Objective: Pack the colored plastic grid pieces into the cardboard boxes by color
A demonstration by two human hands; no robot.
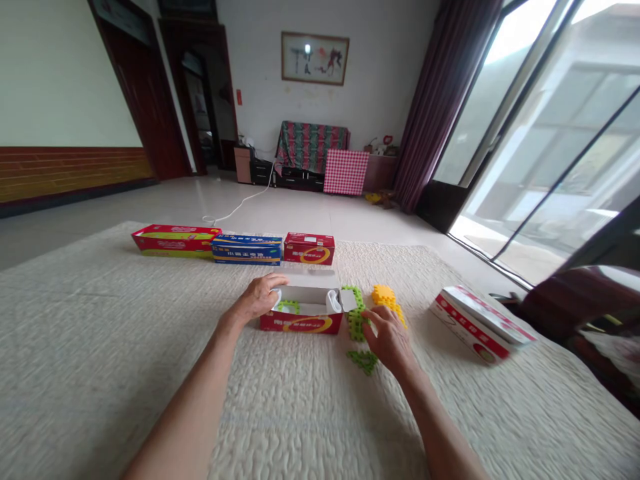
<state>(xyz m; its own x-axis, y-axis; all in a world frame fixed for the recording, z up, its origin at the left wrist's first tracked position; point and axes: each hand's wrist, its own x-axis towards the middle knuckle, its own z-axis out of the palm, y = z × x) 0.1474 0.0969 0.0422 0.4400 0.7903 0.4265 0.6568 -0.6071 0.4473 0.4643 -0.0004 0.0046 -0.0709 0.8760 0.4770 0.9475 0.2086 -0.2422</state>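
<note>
An uncovered red box sits in front of me on a cream quilted cover. Inside are a green interlocking toy piece and white rolled items, one of them a white roll at the right end. My left hand grips the box's left end. My right hand is to the right of the box, its thumb and fingers apart beside a strip of green interlocking pieces; whether it touches them is unclear. Yellow interlocking pieces lie just beyond that hand, partly covered by it. A loose green piece lies nearer to me.
Behind the uncovered box stand a red-and-green box, a blue box and another red box in a row. A white-and-red box rests at the right. The quilted cover lies wrinkled under everything.
</note>
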